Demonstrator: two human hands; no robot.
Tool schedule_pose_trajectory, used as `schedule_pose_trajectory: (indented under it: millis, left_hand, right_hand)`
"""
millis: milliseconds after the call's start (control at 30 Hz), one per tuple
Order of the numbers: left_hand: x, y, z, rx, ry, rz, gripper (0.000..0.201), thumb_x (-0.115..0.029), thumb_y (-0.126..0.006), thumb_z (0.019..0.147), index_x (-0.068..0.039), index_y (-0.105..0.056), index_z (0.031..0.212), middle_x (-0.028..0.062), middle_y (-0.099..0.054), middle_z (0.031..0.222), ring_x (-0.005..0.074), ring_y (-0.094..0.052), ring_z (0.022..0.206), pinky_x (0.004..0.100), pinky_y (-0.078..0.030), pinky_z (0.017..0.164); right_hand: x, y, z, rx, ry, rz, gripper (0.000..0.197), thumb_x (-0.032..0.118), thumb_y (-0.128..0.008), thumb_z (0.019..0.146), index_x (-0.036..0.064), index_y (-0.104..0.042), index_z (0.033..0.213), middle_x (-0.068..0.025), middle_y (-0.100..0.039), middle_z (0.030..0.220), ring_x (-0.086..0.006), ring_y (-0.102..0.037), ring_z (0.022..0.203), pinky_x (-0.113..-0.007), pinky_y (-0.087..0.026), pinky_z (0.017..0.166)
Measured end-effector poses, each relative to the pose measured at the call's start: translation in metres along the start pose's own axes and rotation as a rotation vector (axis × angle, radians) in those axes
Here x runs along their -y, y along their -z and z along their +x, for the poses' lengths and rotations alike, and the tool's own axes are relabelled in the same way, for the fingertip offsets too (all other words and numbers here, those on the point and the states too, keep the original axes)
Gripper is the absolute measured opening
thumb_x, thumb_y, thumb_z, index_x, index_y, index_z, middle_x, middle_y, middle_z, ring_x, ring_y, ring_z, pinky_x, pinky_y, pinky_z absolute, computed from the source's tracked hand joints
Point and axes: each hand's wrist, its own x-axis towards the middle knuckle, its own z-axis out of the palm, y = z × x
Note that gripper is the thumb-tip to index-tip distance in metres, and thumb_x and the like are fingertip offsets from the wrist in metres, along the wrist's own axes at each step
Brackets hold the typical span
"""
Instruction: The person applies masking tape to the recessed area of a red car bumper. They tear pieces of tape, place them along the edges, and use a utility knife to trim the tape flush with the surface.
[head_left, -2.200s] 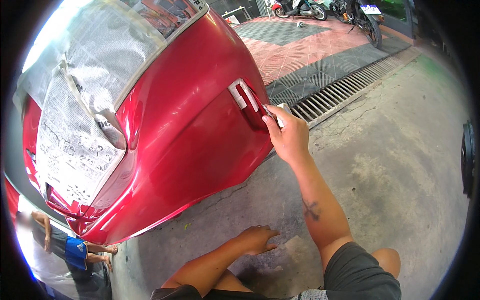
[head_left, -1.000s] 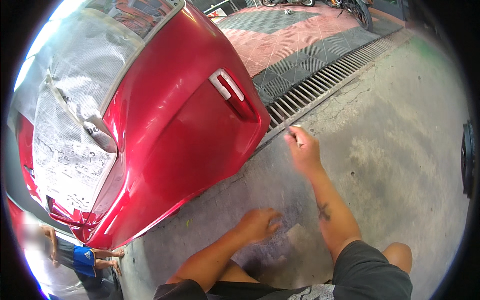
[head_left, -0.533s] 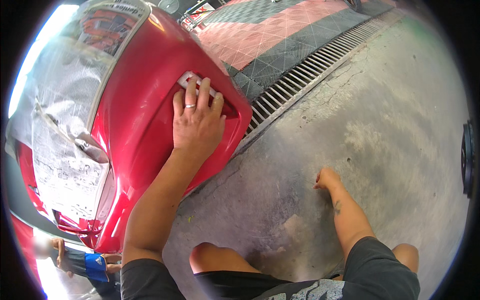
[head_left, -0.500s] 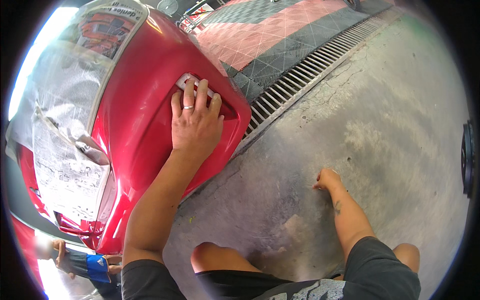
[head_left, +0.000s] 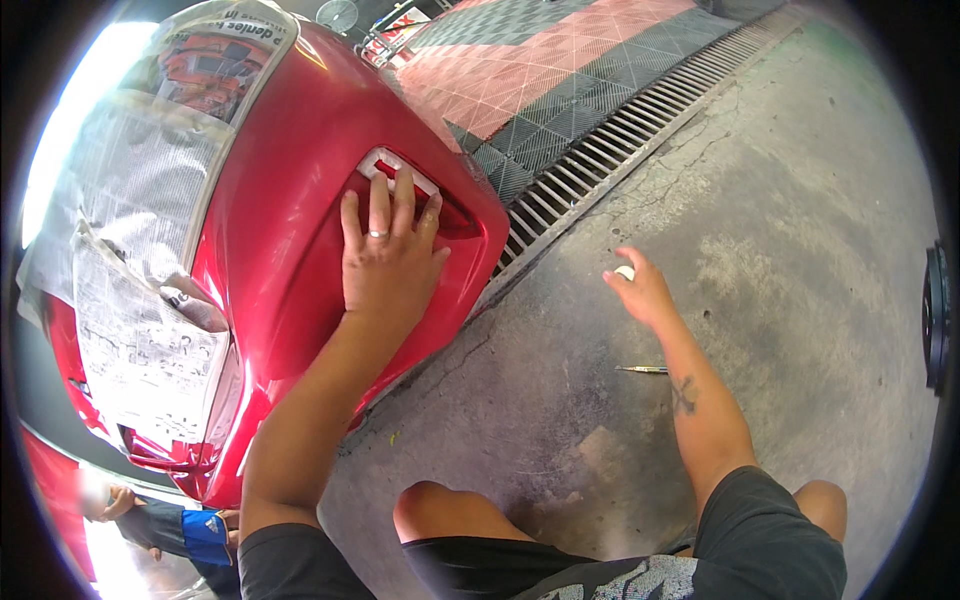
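My left hand (head_left: 392,255), a ring on one finger, lies with fingers spread on a glossy red car body panel (head_left: 300,200). Its fingertips touch the lower edge of a white-bordered strip (head_left: 383,163) with a red middle, set in a recess of the panel. Out over the concrete, my right hand (head_left: 642,288) has thumb and fingers curled around a small white rounded object (head_left: 625,272) whose kind I cannot make out. A slim pen-like tool (head_left: 642,369) with a pointed end lies on the floor beside my right forearm.
Newspaper and clear sheeting (head_left: 150,340) cover the car's glass at left. A metal drain grate (head_left: 600,165) runs beyond the panel, bordering grey and red floor tiles (head_left: 540,75). Another person (head_left: 165,525) is at lower left. A dark round object (head_left: 935,318) stands at the far right.
My right hand has moved forward from low over the floor, and the white object now shows in its fingers. The slim tool has come into sight. My left fingers have drawn back slightly, uncovering more strip.
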Motion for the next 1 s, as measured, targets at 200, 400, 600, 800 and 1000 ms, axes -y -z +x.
schedule_pose_trajectory:
  millis: [200, 400, 600, 800, 1000]
  left_hand:
    - [-0.081, 0.025, -0.04, -0.127, 0.23, -0.627, 0.03, -0.027, -0.092, 0.085, -0.012, -0.085, 0.11, 0.0152, -0.067, 0.137, 0.0342, -0.062, 0.125, 0.0503, -0.052, 0.102]
    - [-0.106, 0.031, -0.061, -0.173, 0.709, -1.29, 0.009, -0.005, -0.087, 0.093, -0.001, -0.083, 0.1, 0.01, -0.078, 0.092, 0.0183, -0.073, 0.085, 0.0304, -0.056, 0.078]
    - [-0.068, 0.039, -0.052, -0.369, 0.648, -1.256, 0.024, -0.003, -0.092, 0.089, -0.004, -0.081, 0.11, 0.0091, -0.076, 0.106, 0.0183, -0.071, 0.096, 0.0311, -0.056, 0.083]
    - [-0.062, 0.032, -0.062, -0.231, 0.534, -1.16, 0.055, -0.015, -0.101, 0.078, -0.003, -0.076, 0.126, 0.0153, -0.069, 0.133, 0.0283, -0.069, 0.124, 0.041, -0.058, 0.104]
    - [-0.078, 0.022, -0.06, -0.112, 0.667, -1.33, 0.056, -0.018, -0.1, 0.081, -0.002, -0.073, 0.127, 0.0139, -0.071, 0.13, 0.0281, -0.07, 0.118, 0.0411, -0.056, 0.101]
  right_hand:
    - [0.107, 0.025, 0.002, 0.068, 0.01, 0.251, 0.061, 0.025, -0.084, 0.094, 0.0021, -0.062, 0.146, -0.0158, -0.076, 0.105, -0.0275, -0.076, 0.099, -0.039, -0.059, 0.094]
    - [0.154, 0.028, -0.012, 0.27, 0.33, 0.547, 0.048, 0.003, -0.085, 0.091, -0.0014, -0.073, 0.137, -0.0089, -0.081, 0.109, -0.0153, -0.074, 0.104, -0.033, -0.058, 0.095]
    - [0.192, 0.022, -0.03, 0.394, 0.427, 0.567, 0.032, 0.001, -0.086, 0.09, -0.0014, -0.082, 0.122, -0.0085, -0.083, 0.111, -0.0158, -0.075, 0.105, -0.035, -0.058, 0.098]
    - [0.217, 0.026, -0.043, 0.378, 0.656, 0.367, 0.032, 0.003, -0.087, 0.086, 0.0059, -0.084, 0.118, -0.0094, -0.083, 0.106, -0.0231, -0.077, 0.095, -0.039, -0.056, 0.091]
    - [0.221, 0.024, -0.052, 0.235, 0.87, 0.002, 0.025, 0.012, -0.088, 0.085, 0.0124, -0.082, 0.109, -0.0044, -0.08, 0.096, -0.025, -0.073, 0.089, -0.042, -0.041, 0.09]
